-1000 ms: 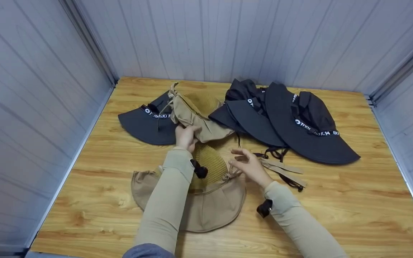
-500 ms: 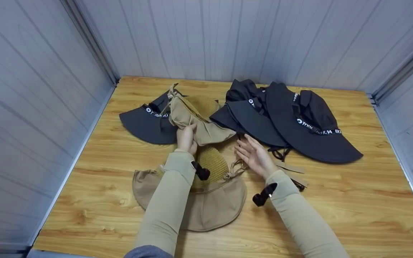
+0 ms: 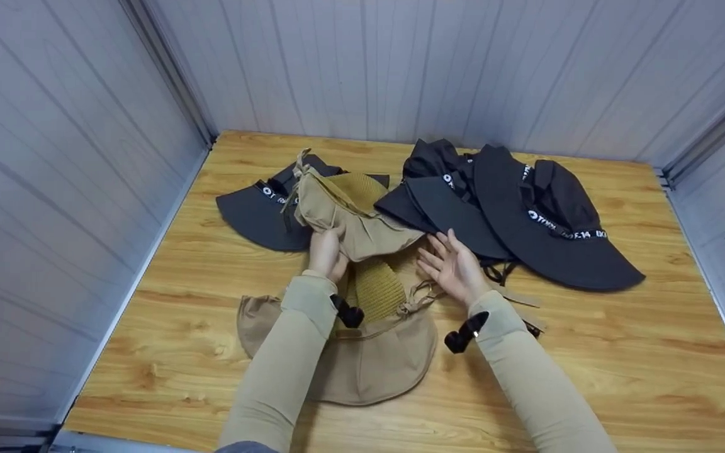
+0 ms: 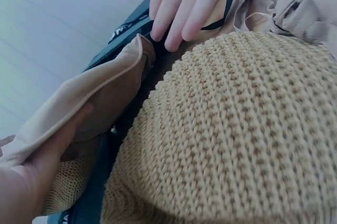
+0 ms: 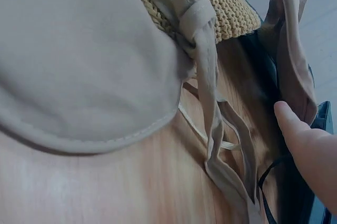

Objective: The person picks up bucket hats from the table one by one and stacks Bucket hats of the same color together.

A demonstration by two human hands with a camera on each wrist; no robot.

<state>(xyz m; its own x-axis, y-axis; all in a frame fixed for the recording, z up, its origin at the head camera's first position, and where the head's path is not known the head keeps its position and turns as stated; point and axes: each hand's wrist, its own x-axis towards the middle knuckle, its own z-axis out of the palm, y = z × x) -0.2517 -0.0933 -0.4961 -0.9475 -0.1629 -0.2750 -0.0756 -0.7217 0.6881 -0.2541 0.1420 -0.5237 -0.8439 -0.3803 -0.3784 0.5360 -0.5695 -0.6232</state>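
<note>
The person's left hand (image 3: 330,251) grips the near brim of a knit-crowned tan sun hat (image 3: 372,236), its fingers curled on the cloth, with the hat tilted partly in front of a black brimmed hat (image 3: 258,217) toward the back of the desk (image 3: 614,358). The right hand (image 3: 457,269) has its fingers extended and slightly parted, holding nothing, just beside that brim's right end; contact cannot be told. A second tan sun hat (image 3: 375,368) lies nearer, partly beneath the left sleeve (image 3: 284,371), and overlapping black hats (image 3: 504,211) lie to the right.

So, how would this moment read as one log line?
left hand: grips farther tan hat; right hand: nearby, holding nothing; nearer tan hat: on table
</note>
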